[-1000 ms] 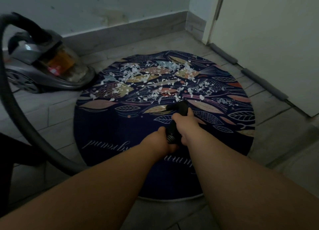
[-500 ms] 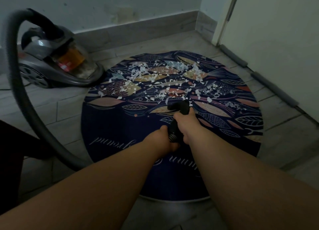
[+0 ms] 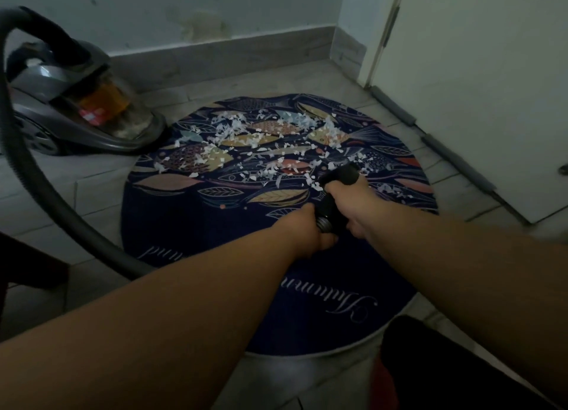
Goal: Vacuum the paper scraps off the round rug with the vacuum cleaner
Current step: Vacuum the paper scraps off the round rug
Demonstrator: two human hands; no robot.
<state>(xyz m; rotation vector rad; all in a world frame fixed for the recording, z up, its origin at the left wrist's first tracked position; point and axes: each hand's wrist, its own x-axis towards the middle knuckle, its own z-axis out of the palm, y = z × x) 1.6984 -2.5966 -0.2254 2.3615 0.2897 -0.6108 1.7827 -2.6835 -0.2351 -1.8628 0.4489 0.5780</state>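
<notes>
Black nozzle gripped by L hand & R hand over paper scraps on rug.

Navy fish-and-leaf patterned rug, white scraps

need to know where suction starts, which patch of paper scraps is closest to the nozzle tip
The scraps on the rug just left of the nozzle tip. The thicker patch lies farther off, toward the vacuum cleaner.

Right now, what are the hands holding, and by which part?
Both grip the vacuum nozzle: right hand on the black tube behind the tip, left hand at the ribbed hose end.
</notes>
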